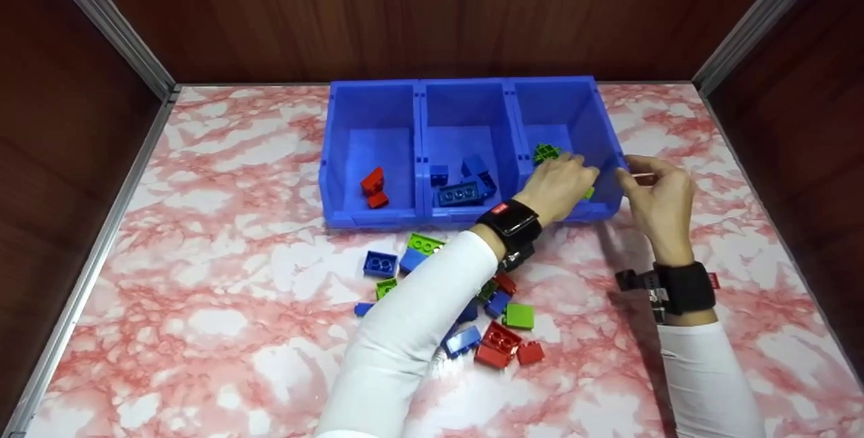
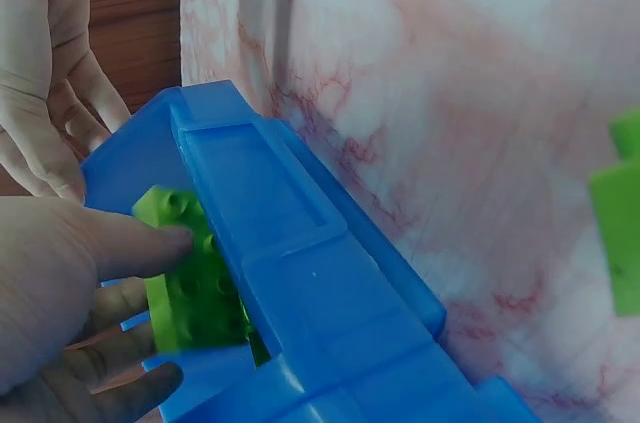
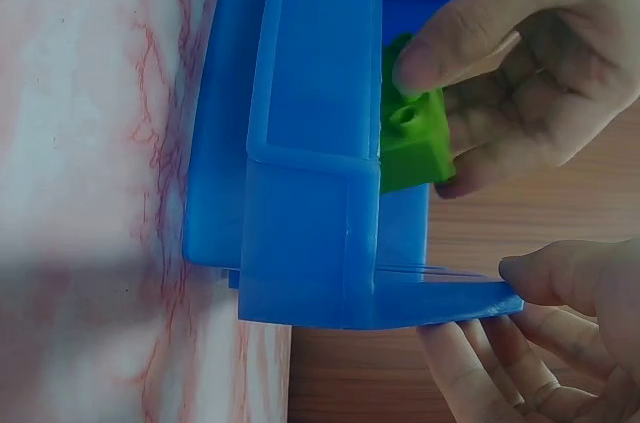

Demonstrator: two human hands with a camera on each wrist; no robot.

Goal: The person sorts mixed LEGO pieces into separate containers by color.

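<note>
My left hand (image 1: 557,185) reaches into the right compartment of the blue three-compartment bin (image 1: 466,221). In the left wrist view its thumb lies on the studs of a green brick (image 2: 195,288), with the fingers behind it, just inside the front wall. The right wrist view shows the same green brick (image 3: 420,148) pinched there. My right hand (image 1: 660,205) grips the bin's right side wall, thumb on one face and fingers on the other. Another green piece (image 1: 545,152) lies deeper in that compartment, partly covered by the left hand in the head view.
Red bricks (image 1: 376,189) lie in the left compartment and blue bricks (image 1: 460,193) in the middle one. In front of the bin is a loose pile of red, blue and green bricks (image 1: 518,316), partly hidden under the left forearm. Wooden panels (image 1: 432,16) enclose the marbled table (image 1: 223,276).
</note>
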